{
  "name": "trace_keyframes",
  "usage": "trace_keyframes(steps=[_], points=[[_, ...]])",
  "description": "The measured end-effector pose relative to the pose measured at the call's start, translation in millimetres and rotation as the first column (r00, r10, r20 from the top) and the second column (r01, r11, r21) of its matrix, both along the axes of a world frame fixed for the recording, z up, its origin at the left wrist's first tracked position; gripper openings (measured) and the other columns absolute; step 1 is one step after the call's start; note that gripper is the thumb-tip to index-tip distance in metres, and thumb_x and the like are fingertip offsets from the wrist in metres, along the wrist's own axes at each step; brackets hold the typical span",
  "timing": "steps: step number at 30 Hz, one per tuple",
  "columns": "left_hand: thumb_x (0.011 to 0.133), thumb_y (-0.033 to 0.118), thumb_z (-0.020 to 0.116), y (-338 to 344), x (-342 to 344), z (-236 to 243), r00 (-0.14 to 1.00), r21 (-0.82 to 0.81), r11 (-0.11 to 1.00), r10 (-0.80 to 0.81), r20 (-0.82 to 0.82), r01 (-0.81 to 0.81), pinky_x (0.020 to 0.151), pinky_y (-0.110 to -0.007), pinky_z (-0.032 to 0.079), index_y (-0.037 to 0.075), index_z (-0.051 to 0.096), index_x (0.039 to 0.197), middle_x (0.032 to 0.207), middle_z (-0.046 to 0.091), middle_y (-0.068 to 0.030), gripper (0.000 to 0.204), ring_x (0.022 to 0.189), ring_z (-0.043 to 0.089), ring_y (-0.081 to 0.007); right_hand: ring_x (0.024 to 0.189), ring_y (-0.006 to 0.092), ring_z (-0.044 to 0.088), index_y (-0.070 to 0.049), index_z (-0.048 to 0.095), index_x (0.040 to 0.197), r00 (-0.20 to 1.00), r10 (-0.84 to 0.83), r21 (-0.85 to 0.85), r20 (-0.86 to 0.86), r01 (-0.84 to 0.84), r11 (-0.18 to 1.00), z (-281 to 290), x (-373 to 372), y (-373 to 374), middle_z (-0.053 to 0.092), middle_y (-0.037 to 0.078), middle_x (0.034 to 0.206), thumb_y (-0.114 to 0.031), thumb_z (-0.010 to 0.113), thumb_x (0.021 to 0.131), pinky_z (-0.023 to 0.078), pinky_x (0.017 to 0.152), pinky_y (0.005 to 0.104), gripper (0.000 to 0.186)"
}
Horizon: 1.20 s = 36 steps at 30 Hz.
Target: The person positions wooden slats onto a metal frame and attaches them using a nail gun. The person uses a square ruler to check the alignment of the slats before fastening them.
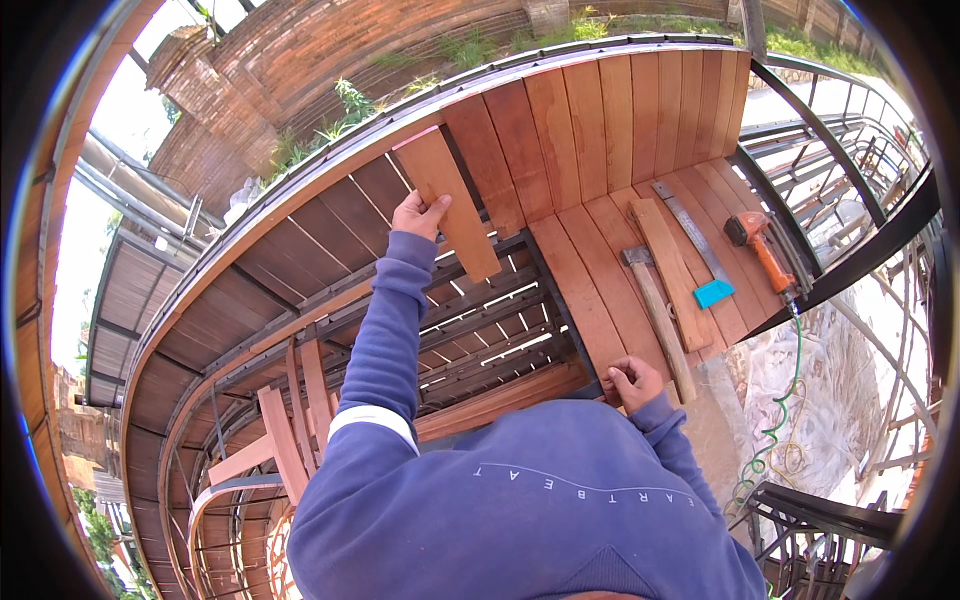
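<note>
My left hand (420,215) grips the edge of a short reddish wooden board (448,195), thumb on its face. The board leans against the curved backrest frame, beside the row of fitted upright slats (590,125). A dark gap separates it from the nearest slat. My right hand (635,384) rests at the near edge of the slatted bench seat (590,290), its fingers curled together; anything inside them is hidden. Close to it lies a hammer-like tool (660,320) with a metal head and wooden handle.
On the seat lie a loose wooden strip (668,275), a try square (714,291) with turquoise handle, and an orange nail gun (762,250) on a green coiled hose (778,425). Left of the seat is open metal framing (535,290). More boards (500,400) lie below, near my body.
</note>
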<state>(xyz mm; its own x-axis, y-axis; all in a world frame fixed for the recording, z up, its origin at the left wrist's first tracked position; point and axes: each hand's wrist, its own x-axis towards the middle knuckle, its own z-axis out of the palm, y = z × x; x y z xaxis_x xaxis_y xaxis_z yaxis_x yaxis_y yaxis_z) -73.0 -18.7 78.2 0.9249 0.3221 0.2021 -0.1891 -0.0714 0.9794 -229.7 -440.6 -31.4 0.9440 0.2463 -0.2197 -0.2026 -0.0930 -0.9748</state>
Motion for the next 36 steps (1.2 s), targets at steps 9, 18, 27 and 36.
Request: trace_keyframes(steps=[9, 18, 27, 36], points=[[0.092, 0.009, 0.069, 28.7, 62.0, -17.6, 0.999, -0.048, 0.999, 0.004, 0.038, -0.002, 0.078, -0.025, 0.053, -0.002, 0.064, 0.114, 0.1, 0.071, -0.0048, 0.025, 0.085, 0.065, -0.0104, 0.074, 0.0126, 0.068, 0.004, 0.065, 0.098, 1.0, -0.009, -0.09, 0.01, 0.01, 0.996, -0.7, 21.1, 4.7, 0.071, 0.009, 0.082, -0.008, 0.062, 0.093, 0.054, 0.065, 0.0263, 0.013], [0.089, 0.013, 0.073, 35.9, 61.5, -14.6, 0.996, 0.136, 0.988, 0.07, 0.053, -0.077, 0.074, -0.028, 0.054, -0.002, 0.064, 0.112, 0.096, 0.072, -0.0067, 0.029, 0.083, 0.067, -0.0128, 0.067, 0.0127, 0.068, 0.002, 0.066, 0.097, 0.997, -0.03, -0.184, 0.065, 0.042, 0.982, -26.4, 24.3, 6.4, 0.071, 0.009, 0.076, -0.01, 0.064, 0.091, 0.054, 0.061, 0.0271, 0.013], [0.081, 0.025, 0.077, 14.5, 21.8, 94.9, 0.729, 0.683, 0.258, 0.294, 0.618, -0.683, 0.074, -0.035, 0.052, 0.01, 0.068, 0.105, 0.085, 0.068, -0.0067, 0.029, 0.079, 0.066, -0.0215, 0.065, 0.012, 0.067, 0.003, 0.065, 0.097, 1.0, -0.011, -0.179, 0.01, 0.013, 0.984, -1.9, 29.1, 7.4, 0.071, 0.008, 0.078, -0.011, 0.063, 0.092, 0.054, 0.061, 0.0274, 0.014], [0.082, 0.02, 0.077, 46.4, 44.7, 122.2, 0.905, 0.774, 0.492, 0.071, 0.42, -0.398, 0.086, -0.031, 0.052, 0.007, 0.075, 0.103, 0.099, 0.072, -0.0075, 0.025, 0.094, 0.068, -0.0211, 0.062, 0.0096, 0.064, 0.001, 0.063, 0.099, 0.999, 0.008, -0.169, 0.032, -0.003, 0.986, -6.6, 30.9, 6.6, 0.068, 0.005, 0.078, -0.01, 0.061, 0.094, 0.05, 0.053, 0.0247, 0.012]])
